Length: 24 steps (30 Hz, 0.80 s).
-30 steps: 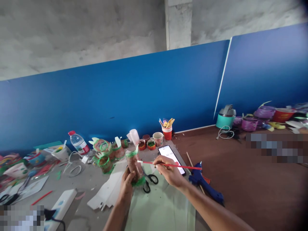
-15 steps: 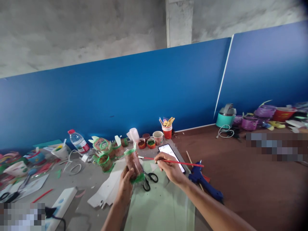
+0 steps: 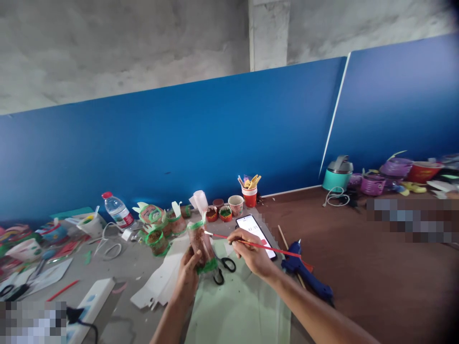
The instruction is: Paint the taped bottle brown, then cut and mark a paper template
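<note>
My left hand is closed around the lower left side of a brown-painted cup with green edging at both ends, tilted slightly. Between the fingertips of my right hand is a thin red paintbrush. Its pale tip lies at the upper right side of the cup; whether it touches, I cannot tell. Black-handled scissors rest behind the cup, blades hidden, over a pale green sheet. A phone with its screen lit lies beyond my right hand.
Small paint cups stand at the back, beside a red cup of tools. A blue glue gun lies right of my right forearm. Green-and-brown crafts, a water bottle, white paper and a power strip occupy the left.
The brush's back end has swung downward and its tip has risen slightly against the cup's side. The cup has shifted a little to the right in my left hand.
</note>
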### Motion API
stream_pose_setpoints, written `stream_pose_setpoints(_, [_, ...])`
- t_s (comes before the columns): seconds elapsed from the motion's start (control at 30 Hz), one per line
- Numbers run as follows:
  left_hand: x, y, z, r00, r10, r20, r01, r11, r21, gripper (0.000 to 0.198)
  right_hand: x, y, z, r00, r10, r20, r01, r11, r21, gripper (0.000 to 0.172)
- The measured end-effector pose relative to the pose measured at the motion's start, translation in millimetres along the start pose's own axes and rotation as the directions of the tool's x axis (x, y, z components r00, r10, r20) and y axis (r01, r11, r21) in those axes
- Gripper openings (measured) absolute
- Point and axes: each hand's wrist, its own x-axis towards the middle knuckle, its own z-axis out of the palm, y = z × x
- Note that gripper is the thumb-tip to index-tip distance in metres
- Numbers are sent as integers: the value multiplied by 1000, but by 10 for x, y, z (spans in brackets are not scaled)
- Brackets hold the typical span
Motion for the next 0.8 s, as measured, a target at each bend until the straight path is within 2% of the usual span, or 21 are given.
stream_pose_setpoints(0.2, [-21, 14, 11, 1000, 13, -3, -13, 1000, -6, 59, 32, 7, -14, 997, 58, -57, -51, 992, 112, 11])
stream_pose_setpoints(0.33, [-5, 14, 35, 999, 16, 30, -16, 1000, -8, 58, 36, -3, 0, 997, 65, -30, -63, 996, 66, 11])
stream_pose_setpoints(0.53, [-7, 10, 79, 997, 35, 64, -33, 999, -24, 61, 18, -41, -4, 999, 46, -17, -44, 995, 84, 11])
stream_pose_setpoints(0.63, [-8, 8, 95, 995, 68, 67, -66, 998, -20, 64, 8, -46, -7, 999, 40, 8, -40, 999, 32, 11])
stream_pose_setpoints(0.8, [-6, 8, 90, 994, 88, 57, -88, 996, -11, 65, 0, -48, -1, 1000, 31, 6, -31, 998, 54, 12])
